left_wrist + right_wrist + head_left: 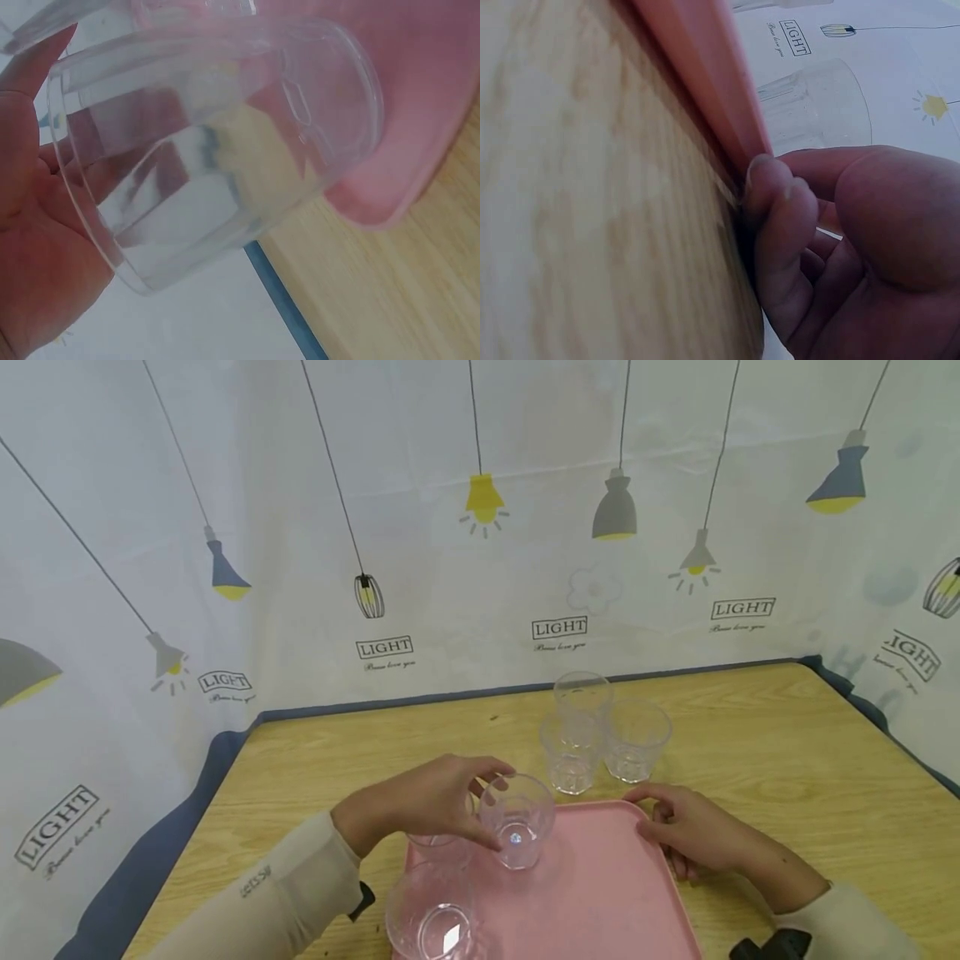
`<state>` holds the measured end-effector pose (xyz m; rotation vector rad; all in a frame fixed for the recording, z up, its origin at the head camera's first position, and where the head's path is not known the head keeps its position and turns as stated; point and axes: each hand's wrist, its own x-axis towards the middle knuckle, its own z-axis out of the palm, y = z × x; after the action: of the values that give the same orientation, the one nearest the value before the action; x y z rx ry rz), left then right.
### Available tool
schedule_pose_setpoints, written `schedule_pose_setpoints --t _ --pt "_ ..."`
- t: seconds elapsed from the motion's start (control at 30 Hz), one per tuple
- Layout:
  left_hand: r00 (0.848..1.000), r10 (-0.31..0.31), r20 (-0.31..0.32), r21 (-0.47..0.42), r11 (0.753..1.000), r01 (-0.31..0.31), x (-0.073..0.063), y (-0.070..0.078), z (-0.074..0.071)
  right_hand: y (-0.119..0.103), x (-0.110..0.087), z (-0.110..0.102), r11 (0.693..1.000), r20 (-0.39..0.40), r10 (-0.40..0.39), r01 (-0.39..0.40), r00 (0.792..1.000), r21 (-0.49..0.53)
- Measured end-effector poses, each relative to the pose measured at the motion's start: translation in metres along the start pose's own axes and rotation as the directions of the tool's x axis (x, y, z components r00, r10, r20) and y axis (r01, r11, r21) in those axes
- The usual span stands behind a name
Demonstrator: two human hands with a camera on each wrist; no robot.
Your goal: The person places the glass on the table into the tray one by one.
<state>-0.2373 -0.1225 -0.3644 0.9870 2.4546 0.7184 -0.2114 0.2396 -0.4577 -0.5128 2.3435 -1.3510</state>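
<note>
My left hand [442, 802] holds a clear tumbler [517, 822] by its side, thumb in front and fingers around the back, over the pink tray [585, 877]. Another clear tumbler [442, 852] stands partly hidden behind that hand, and a third tumbler [431, 914] stands nearer me on the tray's left side. A large tumbler [217, 157] fills the left wrist view beside the palm; which one it is, I cannot tell. At the tray's far right corner, my right hand [693, 831] pinches the rim, with the fingertips [769, 180] against the tray edge in the right wrist view.
Beyond the tray, three clear tumblers [573, 764] stand close together on the wooden table [315, 785]. A white curtain [450, 610] printed with lamps hangs behind the table's far edge.
</note>
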Motion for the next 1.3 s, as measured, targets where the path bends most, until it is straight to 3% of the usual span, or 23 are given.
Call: schedule_pose_setpoints --t 0.37,0.47,0.57,0.67,0.83,1.0,1.1,1.17,1.3 --pt "1.0 -0.007 -0.006 0.036 0.999 0.008 -0.002 -0.005 -0.001 -0.004 0.001 -0.001 1.0 0.004 0.019 -0.019 1.0 -0.005" --pt "0.999 -0.021 -0.05 0.033 0.999 0.022 -0.004 -0.006 -0.004 -0.005 0.002 -0.002 1.0 0.008 0.018 -0.018 1.0 -0.007" --pt "0.988 -0.037 -0.15 0.008 0.999 0.038 -0.01 -0.007 -0.009 -0.006 0.002 -0.003 1.0 0.011 0.027 -0.027 1.0 -0.017" --pt "0.958 -0.056 -0.281 0.001 0.998 0.059 -0.019 -0.011 -0.014 -0.008 0.003 -0.004 0.999 0.015 0.041 -0.04 0.999 -0.031" --pt "0.871 -0.133 -0.474 -0.017 0.99 0.142 -0.035 -0.026 -0.01 -0.01 0.002 -0.003 0.998 0.018 0.058 -0.058 0.998 -0.034" --pt "0.786 -0.246 -0.568 -0.073 0.966 0.25 -0.046 -0.048 0.003 -0.009 0.0 -0.001 0.998 0.025 0.058 -0.057 0.998 -0.027" --pt "0.744 -0.291 -0.601 -0.065 0.946 0.317 -0.048 -0.061 0.011 -0.008 -0.001 -0.001 0.998 0.025 0.052 -0.052 0.998 -0.02" --pt "0.731 -0.304 -0.611 -0.045 0.935 0.351 -0.048 -0.066 0.015 -0.008 -0.002 -0.001 0.999 0.025 0.052 -0.051 0.998 -0.013" --pt "0.739 -0.313 -0.597 -0.009 0.924 0.383 -0.049 -0.072 0.018 -0.007 -0.001 0.0 0.999 0.036 0.048 -0.048 0.998 0.001"
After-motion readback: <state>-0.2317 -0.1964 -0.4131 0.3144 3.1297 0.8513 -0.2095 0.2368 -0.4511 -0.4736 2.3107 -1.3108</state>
